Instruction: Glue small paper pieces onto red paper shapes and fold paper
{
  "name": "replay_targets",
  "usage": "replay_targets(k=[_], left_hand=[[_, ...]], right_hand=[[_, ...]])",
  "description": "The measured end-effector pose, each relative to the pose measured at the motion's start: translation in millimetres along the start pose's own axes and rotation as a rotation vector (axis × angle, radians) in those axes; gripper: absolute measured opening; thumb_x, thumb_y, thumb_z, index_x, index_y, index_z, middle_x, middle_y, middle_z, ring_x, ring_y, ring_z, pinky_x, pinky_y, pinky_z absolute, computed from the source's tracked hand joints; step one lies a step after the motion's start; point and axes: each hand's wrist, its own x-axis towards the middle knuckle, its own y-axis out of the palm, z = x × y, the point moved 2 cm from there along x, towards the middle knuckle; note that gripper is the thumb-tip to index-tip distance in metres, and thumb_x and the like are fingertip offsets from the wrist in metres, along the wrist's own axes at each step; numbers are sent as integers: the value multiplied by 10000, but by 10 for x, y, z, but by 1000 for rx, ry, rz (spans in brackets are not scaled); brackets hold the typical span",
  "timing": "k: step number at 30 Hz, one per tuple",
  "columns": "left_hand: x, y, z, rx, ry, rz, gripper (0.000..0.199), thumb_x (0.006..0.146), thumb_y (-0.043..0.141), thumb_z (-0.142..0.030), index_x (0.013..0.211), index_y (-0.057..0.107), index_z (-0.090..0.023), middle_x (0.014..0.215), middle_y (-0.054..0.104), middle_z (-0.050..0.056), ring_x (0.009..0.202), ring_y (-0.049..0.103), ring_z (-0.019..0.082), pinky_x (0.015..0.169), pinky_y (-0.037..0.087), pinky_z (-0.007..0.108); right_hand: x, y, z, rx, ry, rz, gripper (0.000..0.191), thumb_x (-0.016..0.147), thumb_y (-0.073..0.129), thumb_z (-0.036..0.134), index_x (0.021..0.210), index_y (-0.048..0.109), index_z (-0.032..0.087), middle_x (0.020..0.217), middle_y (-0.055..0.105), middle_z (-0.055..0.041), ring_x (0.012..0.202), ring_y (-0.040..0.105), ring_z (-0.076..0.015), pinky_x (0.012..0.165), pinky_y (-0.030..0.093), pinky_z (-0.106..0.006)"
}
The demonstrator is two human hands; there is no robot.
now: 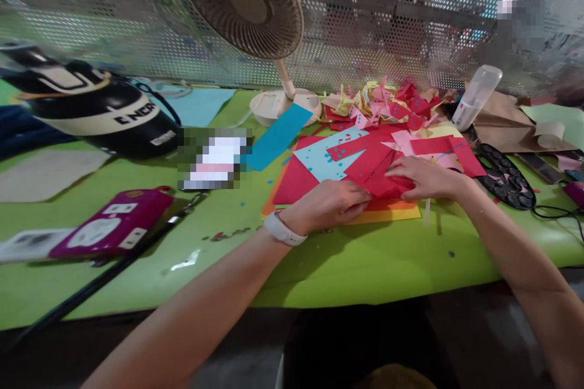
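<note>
Layered red paper (292,185) lies on the green table, with orange and yellow sheets showing under it. My left hand (335,203), a white band on its wrist, has its fingers curled closed at the near edge of a red piece (378,173). My right hand (422,177) rests over the right part of that piece, fingers spread and bent. A light blue sheet (319,161) with small blue and red bits lies beyond my left hand. Pink and red paper pieces lie just past my right hand.
Folded yellow, pink and red papers (387,103) are heaped behind. A fan (246,3), bottle (104,112), phone (216,161) and purple pouch (114,225) stand or lie to the left. At right are a black palette (506,176), a white device (477,97) and brown paper (506,124).
</note>
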Motion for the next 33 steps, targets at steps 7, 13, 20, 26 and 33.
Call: replay_targets(k=[7,13,20,26,33], left_hand=[[19,-62,19,-199,-85,-6,396,978,414,-424,1182,666,-197,1174,708,101,1118,641,215,958,490,360],[16,51,41,-162,-177,249,618,962,315,-592,1500,311,-287,1585,277,60,1491,164,257,1185,9,559],[-27,67,152,-85,-368,325,766,910,296,-691,1518,271,-225,1602,206,107,1502,46,289,1169,-50,574],[-78,27,277,-112,-411,366,766,918,227,-694,1519,269,-221,1603,205,101,1497,37,313,1161,5,605],[-129,22,487,-94,-435,334,649,969,202,-601,1510,302,-256,1591,253,117,1486,134,334,1142,97,640]], right_hand=[[67,30,12,150,-34,-60,307,849,518,86,1004,745,222,1216,660,-74,1115,616,-190,991,457,-360],[67,56,37,200,-76,-56,335,829,514,67,998,754,229,1150,704,-50,1044,657,-165,955,482,-324],[55,44,58,224,-87,-79,315,814,519,74,979,756,199,1105,734,-66,1023,677,-173,930,496,-313],[11,-13,111,275,-119,-56,297,811,529,77,961,752,203,1077,740,-56,998,680,-160,915,502,-308],[-95,-71,140,492,-186,99,174,856,597,232,920,758,219,1042,745,-34,1002,672,-155,919,488,-278]])
